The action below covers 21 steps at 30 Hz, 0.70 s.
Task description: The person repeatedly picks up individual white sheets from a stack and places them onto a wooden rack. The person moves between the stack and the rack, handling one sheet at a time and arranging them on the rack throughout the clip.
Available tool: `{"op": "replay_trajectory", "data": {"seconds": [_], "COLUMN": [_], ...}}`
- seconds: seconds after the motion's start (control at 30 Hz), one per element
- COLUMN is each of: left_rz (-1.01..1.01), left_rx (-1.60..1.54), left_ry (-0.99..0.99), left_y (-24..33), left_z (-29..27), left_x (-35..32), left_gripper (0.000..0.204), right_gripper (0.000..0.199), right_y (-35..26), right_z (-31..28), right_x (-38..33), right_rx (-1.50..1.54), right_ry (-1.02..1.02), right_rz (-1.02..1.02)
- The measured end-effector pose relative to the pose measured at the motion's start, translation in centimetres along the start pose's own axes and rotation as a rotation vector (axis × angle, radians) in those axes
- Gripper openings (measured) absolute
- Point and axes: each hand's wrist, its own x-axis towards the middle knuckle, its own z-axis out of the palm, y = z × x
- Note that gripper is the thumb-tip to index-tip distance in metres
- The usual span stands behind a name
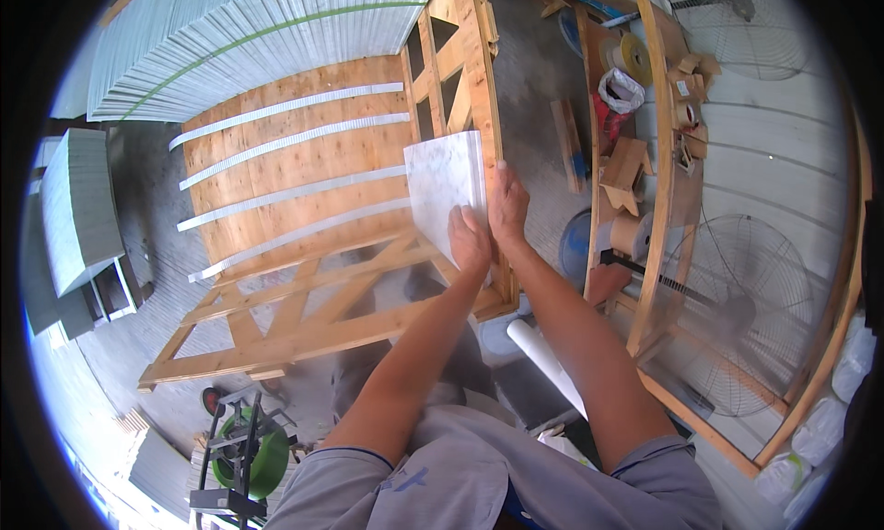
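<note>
A small stack of white marbled tiles [442, 175] stands on edge inside a wooden crate [304, 143], leaning against its right side. My left hand [471, 240] is closed on the near edge of the tiles, fingers curled over it. Just to its right, my right hand [509, 203] closes around the crate's right side rail [486, 97], beside the tiles. Its fingertips are partly hidden. Several pale ribbed strips [295, 198] run across the crate's plywood floor.
Many grey-white panels [258, 33] bound by a green strap fill the crate's far end. An open slatted side [295, 323] lies nearest me. At right stand a wooden shelf with tape rolls [626, 60] and boxes, and a fan [737, 309]. A green reel cart [262, 456] stands lower left.
</note>
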Motion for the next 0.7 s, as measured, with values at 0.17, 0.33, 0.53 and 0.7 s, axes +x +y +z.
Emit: {"op": "replay_trajectory", "data": {"seconds": [0.17,0.33,0.53,0.7], "left_rz": [-0.006,0.002,0.043,0.117], "left_rx": [0.11,0.15,0.151,0.208], "left_ry": [0.013,0.036,0.054,0.099], "left_y": [-0.5,0.2,0.1,0.1], "left_z": [0.7,0.4,0.4,0.2], "left_x": [-0.2,-0.4,-0.6,-0.7], "left_gripper": [0.054,0.056,0.054,0.052], "right_gripper": [0.052,0.053,0.051,0.043], "right_y": [-0.1,-0.2,-0.7,-1.7], "right_z": [-0.3,-0.5,-0.8,-1.1], "right_x": [-0.1,0.1,0.3,0.1], "right_rx": [-0.007,0.058,0.165,0.268], "right_ry": [-0.02,-0.083,-0.168,-0.228], "right_rz": [-0.017,0.011,0.085,0.17]}}
